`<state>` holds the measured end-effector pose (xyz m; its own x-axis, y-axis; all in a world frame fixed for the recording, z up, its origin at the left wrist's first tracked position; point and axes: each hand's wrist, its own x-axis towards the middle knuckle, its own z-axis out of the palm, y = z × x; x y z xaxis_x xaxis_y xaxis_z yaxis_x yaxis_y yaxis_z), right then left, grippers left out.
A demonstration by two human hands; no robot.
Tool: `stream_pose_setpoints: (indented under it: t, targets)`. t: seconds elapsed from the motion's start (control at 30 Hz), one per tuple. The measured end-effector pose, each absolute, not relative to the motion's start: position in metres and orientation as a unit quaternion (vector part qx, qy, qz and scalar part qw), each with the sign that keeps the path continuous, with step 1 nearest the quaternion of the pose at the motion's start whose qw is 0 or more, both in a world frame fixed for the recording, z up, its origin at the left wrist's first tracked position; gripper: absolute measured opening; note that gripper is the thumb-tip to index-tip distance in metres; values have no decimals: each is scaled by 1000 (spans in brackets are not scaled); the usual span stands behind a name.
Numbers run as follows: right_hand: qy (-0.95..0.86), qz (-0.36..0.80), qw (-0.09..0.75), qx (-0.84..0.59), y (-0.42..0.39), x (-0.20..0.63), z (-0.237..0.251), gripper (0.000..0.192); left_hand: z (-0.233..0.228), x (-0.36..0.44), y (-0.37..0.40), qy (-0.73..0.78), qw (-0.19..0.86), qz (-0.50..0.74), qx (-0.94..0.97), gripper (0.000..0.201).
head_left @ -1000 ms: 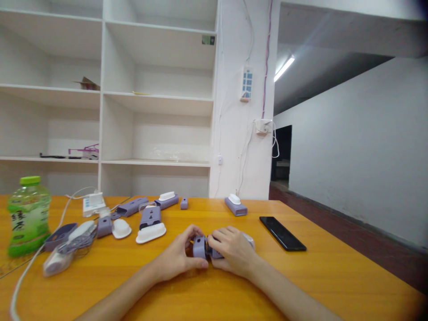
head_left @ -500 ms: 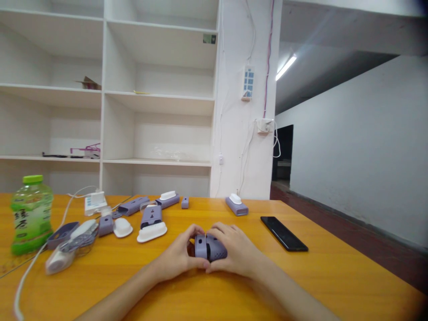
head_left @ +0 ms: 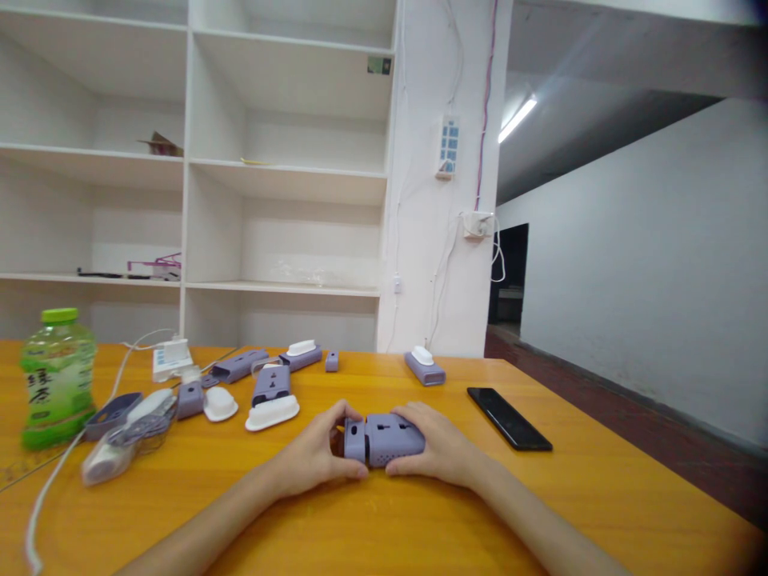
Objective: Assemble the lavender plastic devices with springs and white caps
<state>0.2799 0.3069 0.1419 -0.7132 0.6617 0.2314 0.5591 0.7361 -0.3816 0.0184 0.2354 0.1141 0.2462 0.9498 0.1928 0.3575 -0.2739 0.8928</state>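
Both hands meet at table centre, just near side of mid, w/ a purple plastic case (head_left: 387,439) held between them. Left hand (head_left: 312,458) grips the case's left end, thumb on front, fingers curled over top. Right hand (head_left: 441,452) cups the right end, fingers wrapped round back & side. Case lies lengthwise, resting on the table (head_left: 384,528), small holes showing on its front face.

From the case:
- 2 o'clock: black phone (head_left: 509,418), flat, well apart from right hand.
- 12–1 o'clock: purple block w/ white cap (head_left: 424,367), near table's far edge.
- 10–11 o'clock: purple adapter (head_left: 271,386) w/ white oval lid (head_left: 272,414) just in front of it, touching or nearly so, can't tell.
- 11 o'clock, further back: more purple pieces, one long sleeve (head_left: 240,366), one w/ white top (head_left: 298,354), one small cube (head_left: 331,362).
- 9–10 o'clock: small purple part (head_left: 190,399) beside a white cap (head_left: 220,404); left of those a pile of purple/white shells (head_left: 123,432) w/ a white cable (head_left: 45,500) running toward near edge.
- Far 9 o'clock: green drink bottle (head_left: 57,380), upright, green lid on.
- Behind pile: white power strip (head_left: 171,359) at table's back edge.

Beyond table: white shelves (head_left: 240,168); wall sockets (head_left: 449,148) on the pillar.
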Motion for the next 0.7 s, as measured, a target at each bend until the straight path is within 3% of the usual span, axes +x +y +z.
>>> stream_pose_setpoints:
  t: [0.27,0.7]
  targets:
    - [-925,113,188,-310,303,276,139,87,112,17,229,493,338,397,696,64]
    - [-926,101,200,-303,303,274,140,79,106,18,234,469,363,419,688,64]
